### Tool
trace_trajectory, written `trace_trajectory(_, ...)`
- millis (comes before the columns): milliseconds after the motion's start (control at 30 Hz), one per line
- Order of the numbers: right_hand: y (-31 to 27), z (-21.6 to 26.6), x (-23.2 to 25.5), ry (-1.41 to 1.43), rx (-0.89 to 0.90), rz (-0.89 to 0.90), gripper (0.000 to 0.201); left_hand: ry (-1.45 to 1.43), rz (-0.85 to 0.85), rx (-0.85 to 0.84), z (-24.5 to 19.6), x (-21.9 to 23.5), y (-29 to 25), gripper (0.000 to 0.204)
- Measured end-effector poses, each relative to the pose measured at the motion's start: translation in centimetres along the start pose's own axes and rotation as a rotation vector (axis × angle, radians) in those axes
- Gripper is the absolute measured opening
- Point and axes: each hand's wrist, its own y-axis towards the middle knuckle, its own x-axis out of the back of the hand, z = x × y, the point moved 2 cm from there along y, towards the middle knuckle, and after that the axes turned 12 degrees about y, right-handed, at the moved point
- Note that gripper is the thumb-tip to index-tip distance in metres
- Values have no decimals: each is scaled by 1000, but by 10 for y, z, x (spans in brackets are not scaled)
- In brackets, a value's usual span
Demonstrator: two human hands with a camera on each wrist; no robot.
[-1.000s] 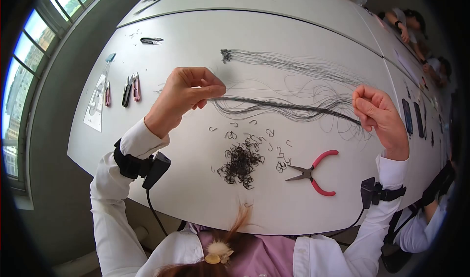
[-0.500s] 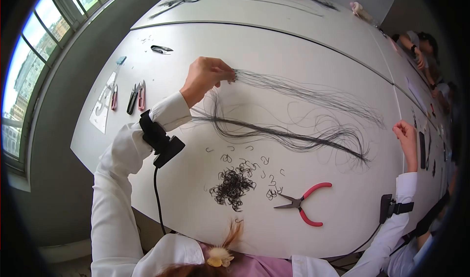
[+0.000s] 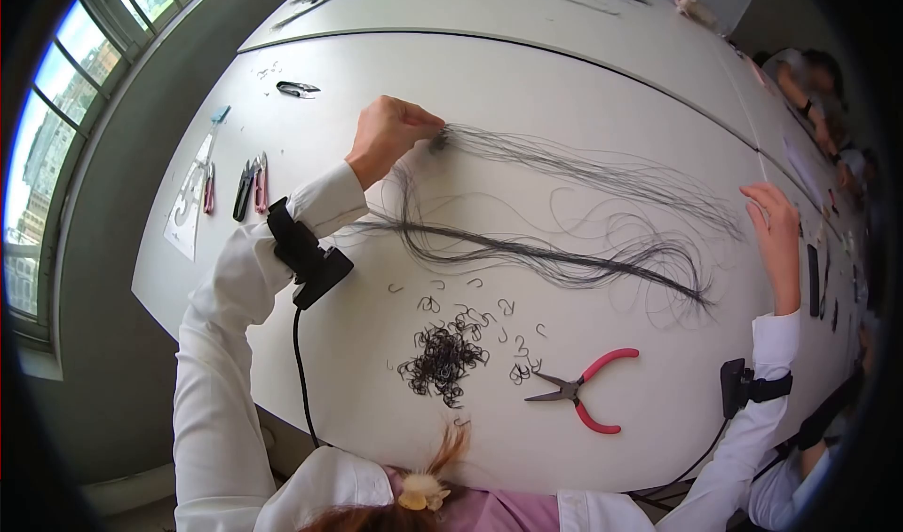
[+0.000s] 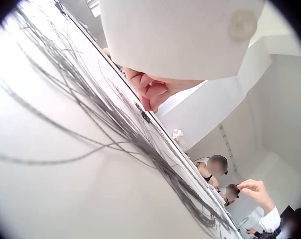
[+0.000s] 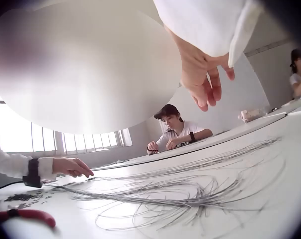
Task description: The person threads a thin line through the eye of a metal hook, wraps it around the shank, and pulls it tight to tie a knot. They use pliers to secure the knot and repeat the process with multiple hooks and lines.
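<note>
My left hand (image 3: pixel 388 137) is bent over the far bundle of thin dark lines (image 3: pixel 583 176), its thumb and fingertips pinching at the left end, beside a dark clump of small hooks (image 3: pixel 438 143). In the left wrist view, the curled fingers (image 4: pixel 151 91) stand just above that clump. Off the right end of the lines, my right hand (image 3: pixel 777 236) is raised with loosely extended fingers and nothing between them. A thicker, wavy line bundle (image 3: pixel 527 250) lies nearer me, across the table.
A heap of dark hooks (image 3: pixel 444 358) lies on the near table (image 3: pixel 329 372), with red-handled pliers (image 3: pixel 583 391) to its right. Thread snips (image 3: pixel 252 186) and a clear triangle ruler (image 3: pixel 188 207) are at the left. Opposite sits another person (image 5: pixel 175 130).
A line stretched between both hands was brought over the far bundle. My left hand went down to its hooked end and then rose slightly; my right hand moved right and its fingers spread.
</note>
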Motion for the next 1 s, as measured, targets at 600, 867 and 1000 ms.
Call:
trace_trajectory(600, 0, 233, -160, 512, 394, 421, 6, 394, 273, -574, -32, 35, -151, 8)
trace_trajectory(867, -9, 240, -171, 100, 746, 235, 8, 344, 228, -603, -27, 28, -148, 10)
trace_trajectory(1000, -10, 239, -164, 85, 701, 231, 6, 346, 184, -612, -30, 30, -149, 13)
